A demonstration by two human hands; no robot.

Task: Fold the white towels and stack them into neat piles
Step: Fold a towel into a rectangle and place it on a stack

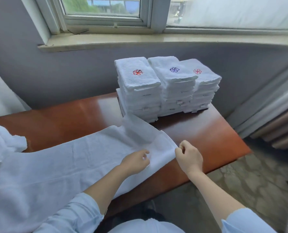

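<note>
Tabletop (207,132) of glossy reddish-brown wood, below a grey wall and a pale window sill (139,39). Spread lengthwise over its near half, from the left edge of view to the hands: long white towel (64,162), mostly flat, near edge draped over the table's front. Right end rumpled, with a far flap raised and blurred just in front of the stacks.

At the table's far side, close to the wall: three piles of folded white towels, side by side and touching. Left pile (139,98), middle pile (175,91), right pile (205,91), each many layers high, small tags poking from the folds.

At far left, partly over the spread towel: loose heap (0,145) of unfolded white cloth. To the right, beyond the table: folds of grey and beige curtain (274,115) above a mottled stone floor (240,182).

Left hand (134,161) on top of the towel near its right end, fingers curled, thumb and forefinger pinching a bit of the cloth. Right hand (189,158) just beside it, at the towel's right edge, fingers curled, pinching the corner between thumb and forefinger. Light blue sleeves on both forearms.

Smallest: embroidered pinwheel marks on the top towels. Red mark (137,72) on the left pile, blue-violet mark (174,69) on the middle, second red mark (197,71) on the right.
</note>
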